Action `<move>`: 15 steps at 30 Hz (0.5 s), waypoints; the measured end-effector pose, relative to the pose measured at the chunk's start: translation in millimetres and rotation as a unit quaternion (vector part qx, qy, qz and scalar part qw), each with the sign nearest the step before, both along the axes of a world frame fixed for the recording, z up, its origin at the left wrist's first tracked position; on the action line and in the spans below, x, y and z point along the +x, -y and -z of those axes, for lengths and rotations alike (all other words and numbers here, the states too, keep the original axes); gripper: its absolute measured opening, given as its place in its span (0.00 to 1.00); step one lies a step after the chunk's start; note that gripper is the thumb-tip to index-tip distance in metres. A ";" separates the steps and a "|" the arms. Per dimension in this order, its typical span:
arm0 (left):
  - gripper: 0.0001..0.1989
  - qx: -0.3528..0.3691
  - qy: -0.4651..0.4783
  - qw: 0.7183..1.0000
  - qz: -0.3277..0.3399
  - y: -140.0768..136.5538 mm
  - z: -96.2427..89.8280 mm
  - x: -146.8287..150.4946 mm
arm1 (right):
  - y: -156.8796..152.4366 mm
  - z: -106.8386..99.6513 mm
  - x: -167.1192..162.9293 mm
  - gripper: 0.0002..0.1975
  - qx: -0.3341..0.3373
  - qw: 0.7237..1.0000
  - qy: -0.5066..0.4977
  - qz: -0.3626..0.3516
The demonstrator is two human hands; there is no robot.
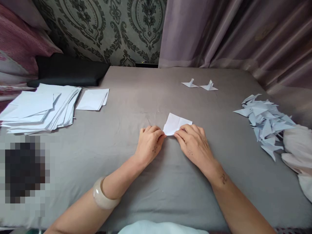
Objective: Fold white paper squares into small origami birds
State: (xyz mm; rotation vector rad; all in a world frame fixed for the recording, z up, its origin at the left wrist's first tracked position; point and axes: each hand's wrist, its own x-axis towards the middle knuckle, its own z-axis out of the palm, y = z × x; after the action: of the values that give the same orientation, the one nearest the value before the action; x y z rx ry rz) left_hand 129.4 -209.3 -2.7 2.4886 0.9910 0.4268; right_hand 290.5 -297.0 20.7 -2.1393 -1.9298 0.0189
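Note:
A small folded sheet of white paper (175, 123) lies at the middle of the grey cloth surface, with creases showing across it. At its near left corner, my left hand (150, 143) pinches the edge between thumb and fingers. My right hand (193, 143) grips the near right edge, its thumb and fingers closed on the paper. Both hands rest close to the cloth, and their fingertips cover the sheet's near corners. Two folded paper birds (190, 83) stand side by side beyond the sheet, toward the back.
Stacked white paper sheets (44, 110) lie at the left, beside a smaller pile of paper squares (94, 99). A black cushion-like item (70, 70) sits behind them. A heap of folded paper birds (265, 120) is at the right, near bunched pale cloth (298, 146). Curtains (207, 32) hang behind.

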 end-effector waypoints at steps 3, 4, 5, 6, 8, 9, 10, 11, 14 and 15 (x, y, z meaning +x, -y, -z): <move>0.08 -0.007 0.003 1.000 -0.013 1.6 0.8 1.6 | -3.0 -0.6 -0.5 0.11 -0.012 1.000 -0.001 -0.014; 0.07 -0.012 0.003 1.000 -0.013 2.0 0.8 1.9 | -3.6 -0.6 -0.5 0.11 -0.018 1.000 -0.001 -0.021; 0.06 -0.016 0.002 1.000 -0.011 2.4 0.6 2.1 | -4.1 -0.8 -0.5 0.11 -0.023 0.999 0.000 -0.026; 0.06 -0.018 -0.001 1.000 -0.008 2.7 0.4 2.2 | -4.5 -1.2 -0.3 0.11 -0.030 0.999 0.000 -0.030; 0.07 -0.017 -0.007 1.000 -0.006 2.9 -0.2 2.0 | -5.1 -2.8 0.3 0.10 -0.045 0.998 -0.007 -0.031; 0.08 -0.015 -0.008 1.000 -0.006 2.9 -0.3 2.0 | -5.4 -3.9 0.8 0.10 -0.052 0.998 -0.013 -0.030; 0.08 -0.014 -0.007 1.000 -0.008 2.8 -0.3 2.1 | -5.8 -5.2 1.2 0.10 -0.059 0.998 -0.020 -0.029; 0.08 -0.014 -0.004 1.000 -0.011 2.7 -0.2 2.4 | -6.4 -6.6 1.5 0.10 -0.065 0.997 -0.028 -0.027; 0.08 -0.023 0.010 0.999 -0.026 2.5 0.4 4.0 | -9.1 -10.2 1.3 0.11 -0.085 0.995 -0.046 -0.016; 0.07 -0.029 0.014 0.999 -0.031 2.4 0.4 4.7 | -10.4 -11.0 0.8 0.11 -0.091 0.995 -0.050 -0.009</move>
State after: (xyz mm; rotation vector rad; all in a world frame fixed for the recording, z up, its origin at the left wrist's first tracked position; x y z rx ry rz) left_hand 134.1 -211.7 -3.1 2.3983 1.0560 0.4453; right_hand 291.3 -286.6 31.7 -2.1864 -1.9574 0.3116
